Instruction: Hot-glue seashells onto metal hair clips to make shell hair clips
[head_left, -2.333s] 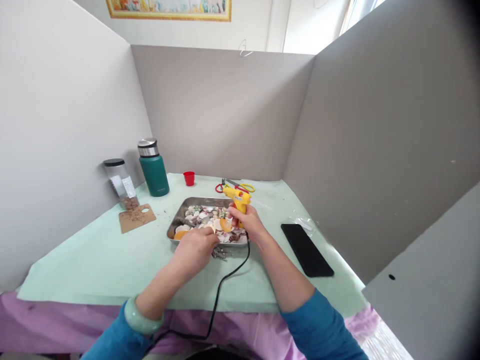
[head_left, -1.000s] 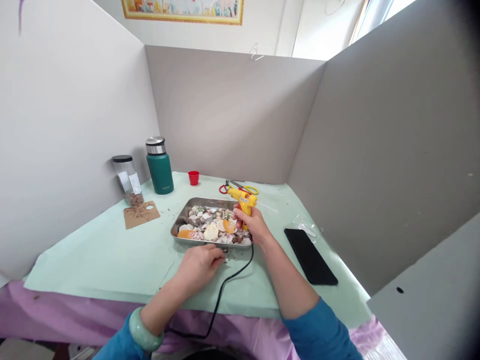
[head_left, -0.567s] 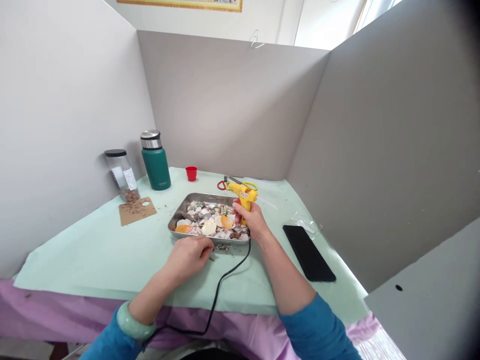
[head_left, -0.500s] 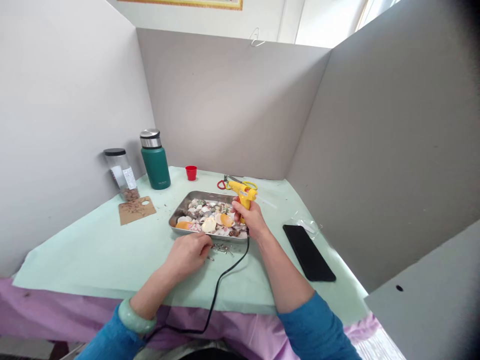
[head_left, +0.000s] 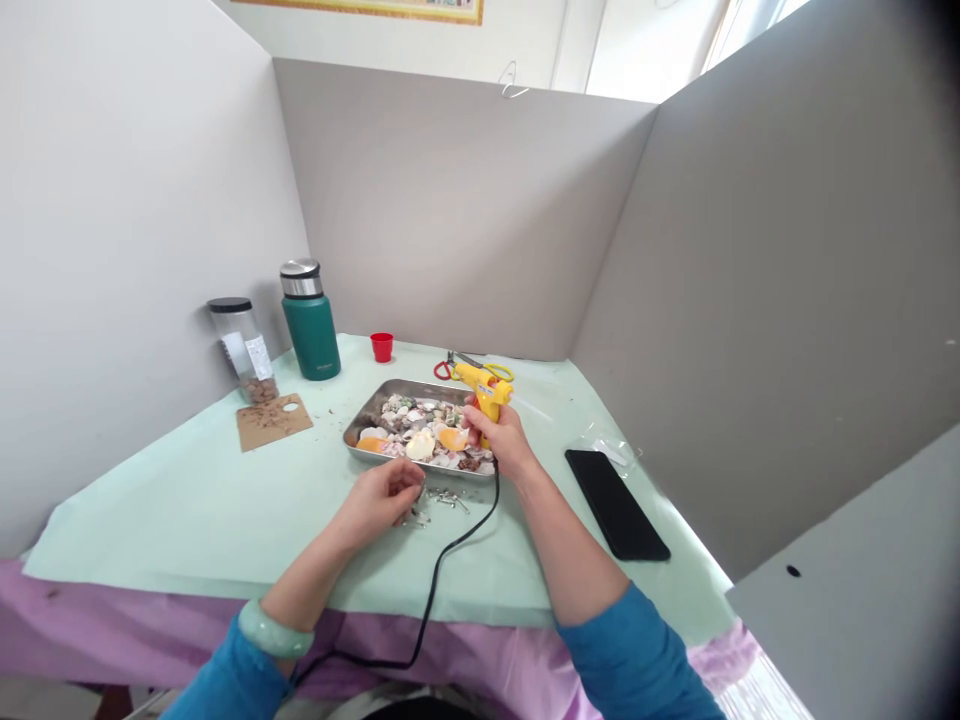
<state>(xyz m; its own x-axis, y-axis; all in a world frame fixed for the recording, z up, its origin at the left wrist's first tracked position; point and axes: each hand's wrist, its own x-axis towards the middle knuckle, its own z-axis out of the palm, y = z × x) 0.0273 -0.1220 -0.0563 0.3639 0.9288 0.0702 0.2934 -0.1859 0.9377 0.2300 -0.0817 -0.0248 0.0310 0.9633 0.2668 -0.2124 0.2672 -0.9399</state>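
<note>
A yellow glue gun point(head_left: 489, 392) is gripped in my right hand point(head_left: 496, 436), over the right end of a metal tray point(head_left: 360, 421). Its black cord runs down to the lower left. Shells point(head_left: 421, 446) of several sizes and colours lie in the tray. Just in front of the tray, the fingers of my left hand point(head_left: 386, 492) are pinched together; whatever they hold is too small to make out. Small metal pieces point(head_left: 448, 498) are scattered on the green cloth right beside these fingers.
On the left are a green bottle point(head_left: 311, 330), a clear jar point(head_left: 246, 350) and a brown card point(head_left: 274, 422). A red cup point(head_left: 382, 347) and scissors point(head_left: 496, 372) lie behind the tray. A black phone point(head_left: 616, 505) and clear plastic packaging point(head_left: 606, 447) are on the right.
My left hand has lifted slightly, its fingers now more visible, showing more metal pieces beneath. The tray has shifted slightly right and away. My right hand keeps hold of the glue gun.
</note>
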